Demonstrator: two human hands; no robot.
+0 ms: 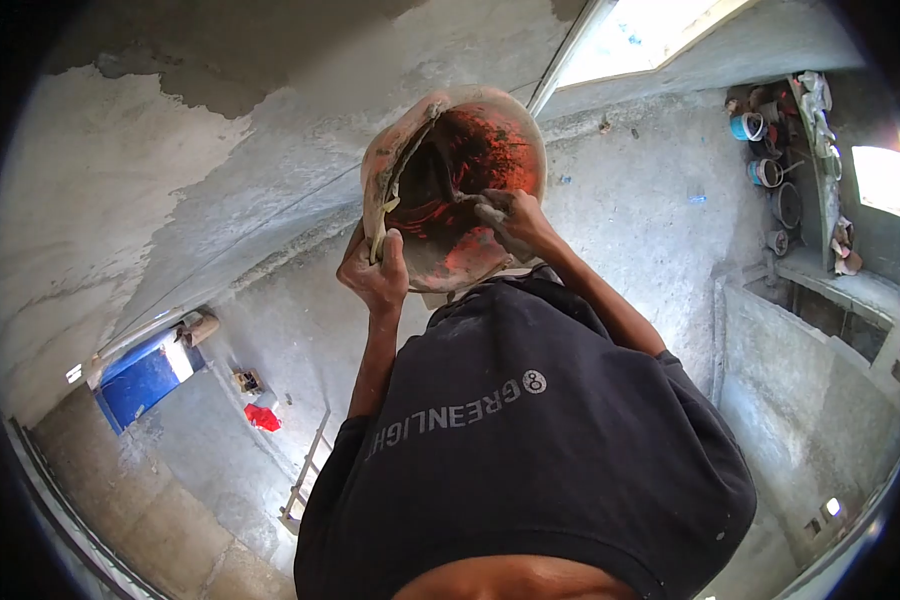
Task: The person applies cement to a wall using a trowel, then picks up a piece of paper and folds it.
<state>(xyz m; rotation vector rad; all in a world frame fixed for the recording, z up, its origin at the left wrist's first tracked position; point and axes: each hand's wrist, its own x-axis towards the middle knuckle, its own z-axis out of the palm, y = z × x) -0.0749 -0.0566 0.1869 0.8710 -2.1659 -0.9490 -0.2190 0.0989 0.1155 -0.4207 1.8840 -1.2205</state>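
Observation:
A round tub (490,140) is held in front of my chest, its open mouth facing me. Its inside is red-orange, smeared with grey mortar, and its pale, crusted rim is bent inward at the left. My left hand (375,275) is closed on the rim at the lower left, thumb on the inner side. My right hand (515,222) is at the tub's right side, its fingers curled and coated grey. Something thin and grey shows at its fingertips, over a dark curved shape in the tub. I cannot make out what it is.
A wall (120,160) with uneven plaster rises at the left. Several buckets (748,127) stand at the far right near a ledge (840,280). A blue door (140,385), a red item (262,417) and a ladder-like frame (307,470) are at the lower left.

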